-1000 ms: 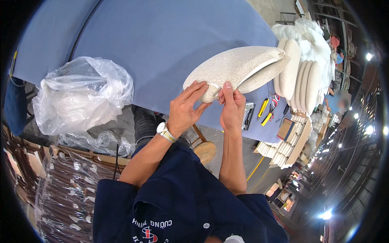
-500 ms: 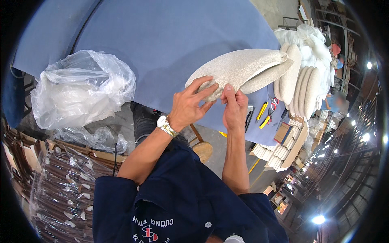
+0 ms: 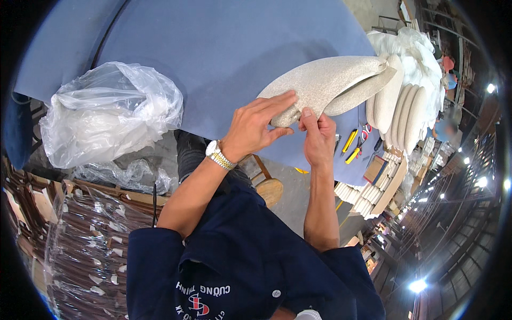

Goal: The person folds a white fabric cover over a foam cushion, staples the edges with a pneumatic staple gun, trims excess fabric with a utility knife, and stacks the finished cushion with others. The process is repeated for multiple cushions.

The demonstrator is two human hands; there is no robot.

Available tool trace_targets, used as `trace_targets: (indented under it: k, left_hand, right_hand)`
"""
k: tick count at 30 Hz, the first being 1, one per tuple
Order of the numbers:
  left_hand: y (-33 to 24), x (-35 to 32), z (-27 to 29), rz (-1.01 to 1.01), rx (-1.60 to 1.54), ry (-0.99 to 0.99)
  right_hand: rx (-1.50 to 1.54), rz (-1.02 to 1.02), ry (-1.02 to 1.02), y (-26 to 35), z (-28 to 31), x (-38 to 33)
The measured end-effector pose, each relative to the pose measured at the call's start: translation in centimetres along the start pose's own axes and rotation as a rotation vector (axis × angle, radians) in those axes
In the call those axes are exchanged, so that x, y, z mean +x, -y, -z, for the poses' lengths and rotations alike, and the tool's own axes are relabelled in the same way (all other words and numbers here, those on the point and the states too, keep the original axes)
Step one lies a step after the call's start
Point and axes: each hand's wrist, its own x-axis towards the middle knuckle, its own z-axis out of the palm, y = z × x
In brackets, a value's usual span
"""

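Beige flecked fabric cover (image 3: 320, 80) | curved, tapering | partly gaping

cover (image 3: 320, 80): over table (image 3: 224, 48), near side | left hand (image 3: 261, 122): at cover's left end | right hand (image 3: 319, 140): at cover's near edge | tools (image 3: 350, 140): on table, right of right hand | pads (image 3: 409, 114): right of cover | bag (image 3: 109, 117): left of left hand | bundle (image 3: 85, 245): nearer than bag
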Motion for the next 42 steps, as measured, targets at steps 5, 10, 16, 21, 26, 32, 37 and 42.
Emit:
trace_targets:
  k: [5, 10, 16, 21, 26, 32, 37, 42]
  left_hand:
    - [0.7, 0.0, -0.4, -0.041, -0.06, -0.005]
    - [0.6, 0.1, -0.4, -0.006, -0.116, -0.014]
    - [0.4, 0.4, 0.0, 0.033, -0.16, -0.003]
    - [0.4, 1.0, 0.2, 0.108, -0.228, 0.031]
    - [0.5, 1.8, 1.1, 0.161, -0.254, 0.051]
    - [1.4, 1.8, 2.3, 0.224, -0.299, -0.032]
    - [1.8, 1.6, 1.6, 0.228, -0.3, -0.058]
    - [0.9, 2.8, -0.5, 0.432, -0.247, -0.118]
  right_hand:
    - [-0.035, -0.027, 0.024, 0.5, 0.4, -0.2]
    - [-0.094, -0.047, 0.072, 1.1, 0.7, 0.0]
    - [-0.222, -0.08, 0.061, 1.1, 0.8, -0.8]
    - [-0.134, -0.037, -0.006, -0.5, -0.1, -0.8]
    - [-0.042, 0.0, -0.017, -1.1, -1.7, 1.0]
    - [0.002, -0.007, 0.042, -2.3, -3.6, 2.9]
    - [0.13, 0.091, -0.001, -2.8, -5.0, 2.8]
    - [0.257, 0.112, -0.035, -3.8, -6.2, 2.5]
